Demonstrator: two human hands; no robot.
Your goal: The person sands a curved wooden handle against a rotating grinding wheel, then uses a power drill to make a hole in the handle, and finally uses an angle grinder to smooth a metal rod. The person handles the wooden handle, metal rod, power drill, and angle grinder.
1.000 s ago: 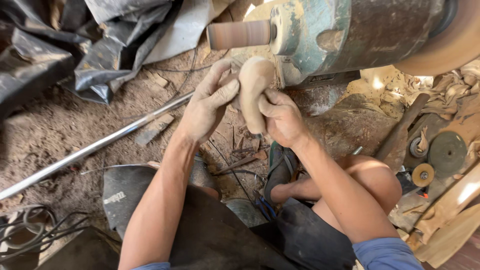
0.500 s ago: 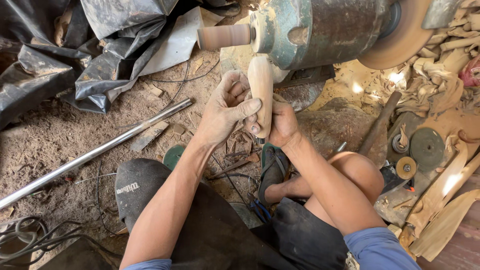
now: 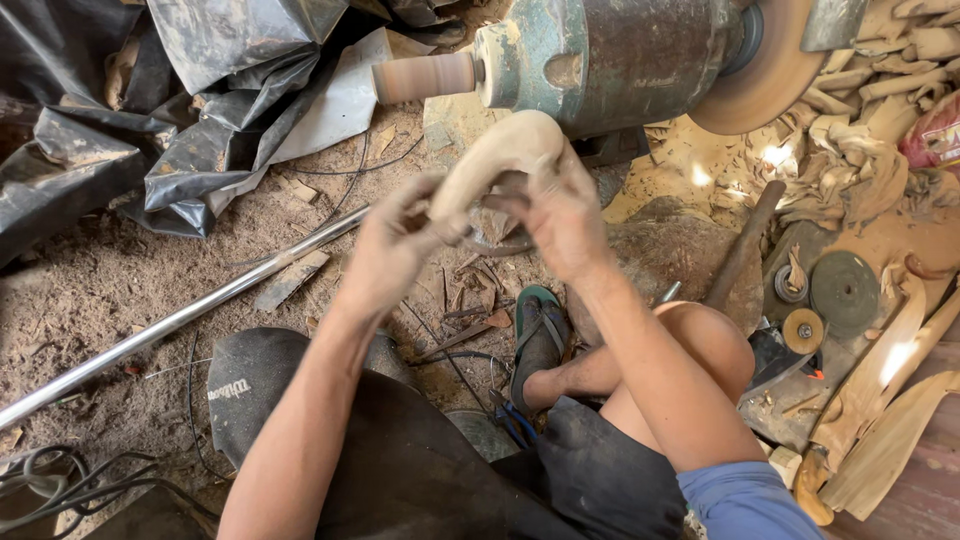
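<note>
Turned since half a second ago, the curved pale wooden piece (image 3: 497,160) no longer stands upright by the machine but lies arched between both hands, lifted just below the sanding drum (image 3: 422,77). At its lower left end the left hand (image 3: 392,250) closes its fingers and thumb on the wood; the right hand (image 3: 560,215) clasps the upper right part, fingers curled over it. Both grips are closed on the piece. Just above sits the green grinding motor (image 3: 620,60), with the striped drum on its left shaft and a tan sanding disc (image 3: 752,85) on its right. Below the hands lie sawdust-covered ground, a long metal pipe (image 3: 180,320) running off to the left, and the person's foot in a green sandal (image 3: 538,340). Black plastic sheeting (image 3: 150,110) is heaped at upper left; wood offcuts (image 3: 890,430) and round discs (image 3: 843,290) lie at right.
</note>
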